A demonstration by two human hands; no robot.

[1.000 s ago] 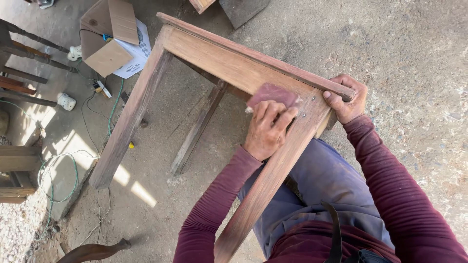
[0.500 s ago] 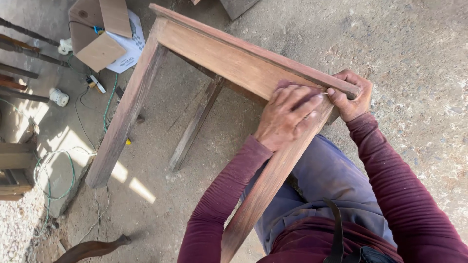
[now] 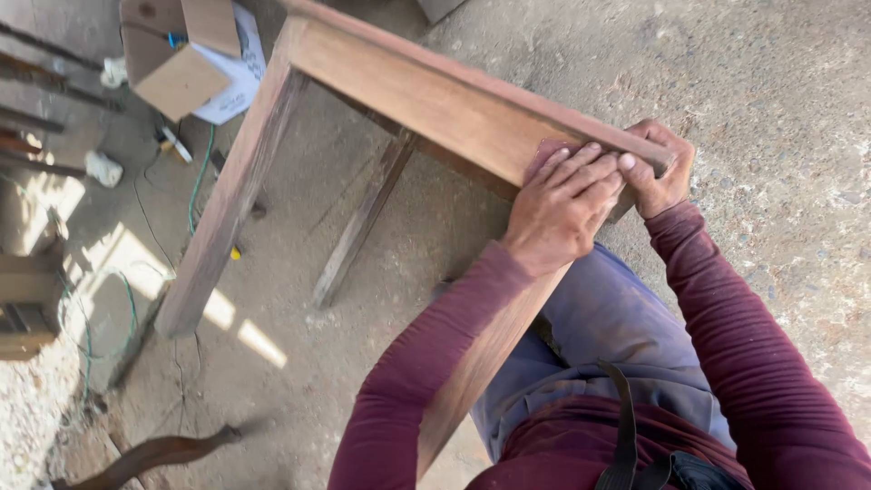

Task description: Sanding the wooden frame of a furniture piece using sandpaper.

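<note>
A bare wooden frame with legs lies tipped on the concrete floor, one corner resting against my lap. My left hand presses a reddish sheet of sandpaper flat against the frame's rail near that corner; only a sliver of the sheet shows under my fingers. My right hand grips the corner of the frame just beside the left one, thumb on the top edge. Both arms wear dark red sleeves.
An open cardboard box and a white bag lie on the floor at the upper left, with green and black cables nearby. Wooden pieces sit at the left edge, and a curved wooden part lies at the bottom left.
My left hand has slid with the sandpaper along the rail toward the corner and now covers most of the sheet. The view has shifted slightly. My right hand keeps its grip.
</note>
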